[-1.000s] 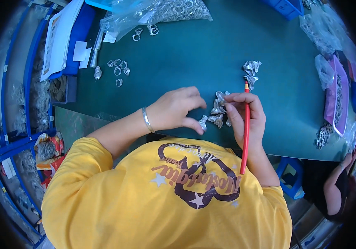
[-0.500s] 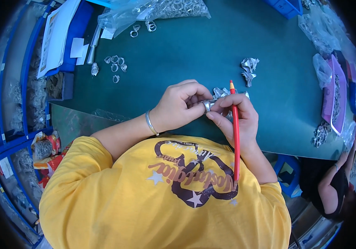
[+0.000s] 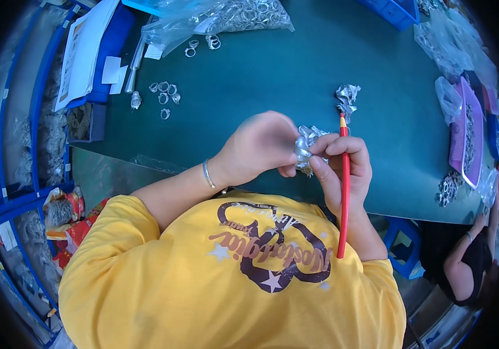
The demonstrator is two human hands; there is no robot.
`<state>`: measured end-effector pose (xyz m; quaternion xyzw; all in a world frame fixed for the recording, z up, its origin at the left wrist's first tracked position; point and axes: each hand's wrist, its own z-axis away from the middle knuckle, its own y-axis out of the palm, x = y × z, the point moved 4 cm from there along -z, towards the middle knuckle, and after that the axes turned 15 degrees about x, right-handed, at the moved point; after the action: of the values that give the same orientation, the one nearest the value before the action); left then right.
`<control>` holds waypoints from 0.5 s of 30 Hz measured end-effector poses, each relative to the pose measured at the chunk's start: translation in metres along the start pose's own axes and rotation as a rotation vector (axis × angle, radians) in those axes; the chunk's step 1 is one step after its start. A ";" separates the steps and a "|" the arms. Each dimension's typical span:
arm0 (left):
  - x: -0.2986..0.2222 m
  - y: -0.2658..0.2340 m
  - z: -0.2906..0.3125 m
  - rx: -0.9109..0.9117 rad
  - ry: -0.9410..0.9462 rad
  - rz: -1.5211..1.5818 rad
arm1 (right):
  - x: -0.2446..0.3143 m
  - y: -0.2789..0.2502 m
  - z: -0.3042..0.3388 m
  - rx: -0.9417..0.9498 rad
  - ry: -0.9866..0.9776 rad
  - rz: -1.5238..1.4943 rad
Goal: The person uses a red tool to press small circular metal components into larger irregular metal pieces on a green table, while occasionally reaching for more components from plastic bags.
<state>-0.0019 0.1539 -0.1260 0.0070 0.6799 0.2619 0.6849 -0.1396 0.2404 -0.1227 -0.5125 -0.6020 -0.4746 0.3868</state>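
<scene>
A long red pencil with a yellow-and-red tip is held across the fingers of my right hand, its tip pointing away from me. The thumb and forefinger of that hand are brought close together at a cluster of shiny silver rings on the green table. My left hand, with a bangle on its wrist, is just left of this cluster. Its fingers are blurred, so what they hold, if anything, cannot be made out. Beyond the pencil tip lies a second small silver pile.
Several loose rings lie to the left on the green table. A clear bag of rings is at the far edge. On the right stands a purple basket near another person's arm. Blue shelving lines the left.
My hands have moved apart, and the ring pinched between them no longer shows there. My right hand and the pencil have shifted right. The silver cluster shows more fully.
</scene>
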 end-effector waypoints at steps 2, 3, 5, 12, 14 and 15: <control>0.004 0.001 -0.001 0.015 -0.017 0.035 | 0.001 -0.001 0.000 -0.006 0.005 0.052; 0.013 0.001 -0.002 0.042 0.001 0.126 | 0.001 -0.001 0.000 0.003 -0.023 0.083; 0.023 0.002 -0.003 0.088 0.069 0.227 | 0.003 0.001 0.001 0.012 -0.049 0.115; 0.019 0.002 -0.001 -0.046 0.138 0.057 | 0.021 -0.007 0.006 -0.005 -0.233 0.658; 0.010 0.006 -0.002 -0.115 0.094 -0.023 | 0.020 -0.002 0.014 -0.098 -0.270 0.346; 0.011 0.006 -0.001 -0.117 0.092 -0.020 | 0.020 -0.003 0.014 -0.096 -0.266 0.345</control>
<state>-0.0060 0.1627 -0.1339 -0.0519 0.6942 0.2946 0.6547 -0.1460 0.2587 -0.1077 -0.6839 -0.5276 -0.3580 0.3546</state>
